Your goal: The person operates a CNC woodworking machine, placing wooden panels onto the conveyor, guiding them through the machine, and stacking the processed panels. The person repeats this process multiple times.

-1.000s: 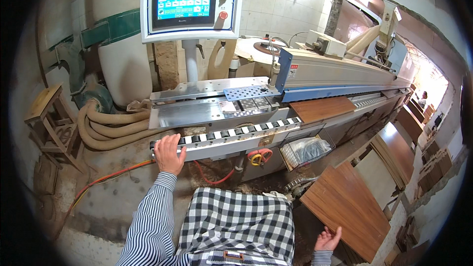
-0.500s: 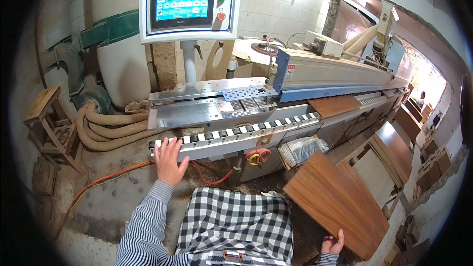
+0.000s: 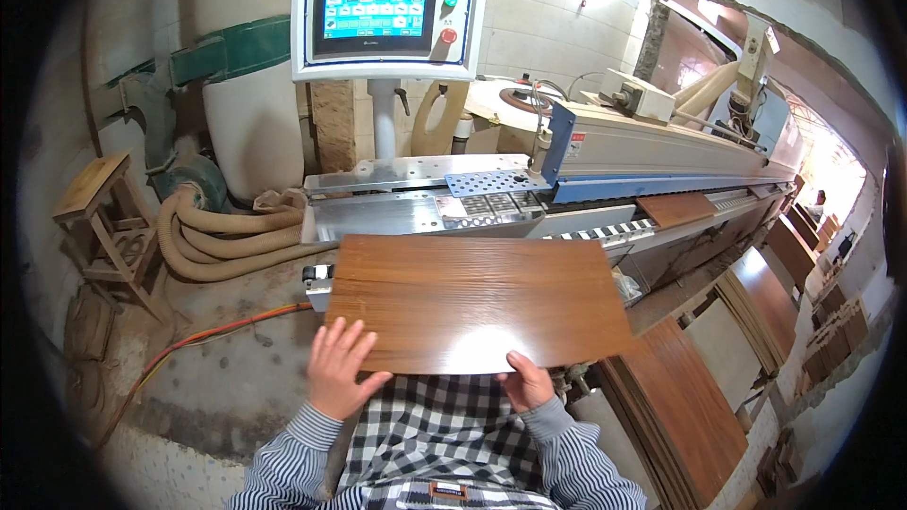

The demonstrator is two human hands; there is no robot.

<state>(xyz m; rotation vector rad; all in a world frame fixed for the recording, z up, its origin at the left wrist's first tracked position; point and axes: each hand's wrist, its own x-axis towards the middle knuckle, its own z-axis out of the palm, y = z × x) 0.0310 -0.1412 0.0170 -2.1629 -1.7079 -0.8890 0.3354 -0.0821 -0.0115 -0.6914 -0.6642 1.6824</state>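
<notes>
A brown wood-grain board (image 3: 463,288) is in front of me, covering most of the machine's near roller rail (image 3: 319,285). My right hand (image 3: 527,383) grips its near edge, thumb on top and the other fingers hidden beneath. Spread fingers of my left hand (image 3: 342,373) rest at the board's near left corner; that hand is open. Behind the board stretches a metal machine bed (image 3: 378,215) with a perforated blue plate (image 3: 487,181). Another brown board (image 3: 676,210) sits farther along the machine, by the blue-edged beam (image 3: 652,179).
A control panel with a lit screen (image 3: 375,14) stands above the bed. Stacked brown boards (image 3: 685,406) lie to my right, with more panels (image 3: 756,297) beyond. At the left are ribbed hoses (image 3: 189,250), a wooden stool (image 3: 109,227) and an orange cable (image 3: 217,331) on the floor.
My right hand has brought the board from the right side over the roller rail in front of me. My left hand has moved from the rail's end to the board's near left corner.
</notes>
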